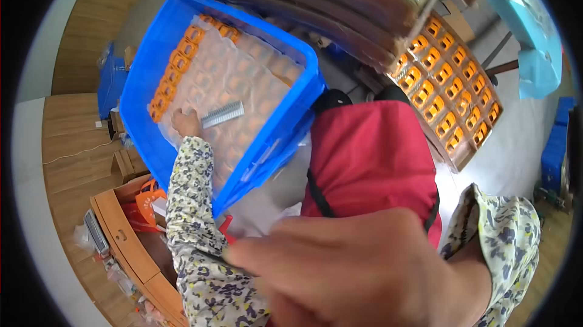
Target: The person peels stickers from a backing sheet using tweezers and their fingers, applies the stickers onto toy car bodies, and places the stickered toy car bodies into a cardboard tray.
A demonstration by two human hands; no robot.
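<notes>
My left hand (pixel 187 123) reaches into a large blue bin (pixel 138 78), its fingers curled at the left edge of a translucent plastic sheet (pixel 221 78). Under and beside that sheet lie rows of orange toy cars (pixel 182 60). A grey ridged strip (pixel 223 114) rests on the sheet, one end right by my left hand. Large and blurred in the foreground, my right hand (pixel 346 260) is closed, its fingers bent towards the left sleeve; I cannot tell what is in it.
A brown divided tray (pixel 464 160) of orange toy cars stands at the right. Stacked brown trays (pixel 340 11) rise behind the bin. Red cloth (pixel 376 157) covers my lap. An orange-brown drawer unit (pixel 121 236) stands lower left, and a light-blue object (pixel 537 72) is at upper right.
</notes>
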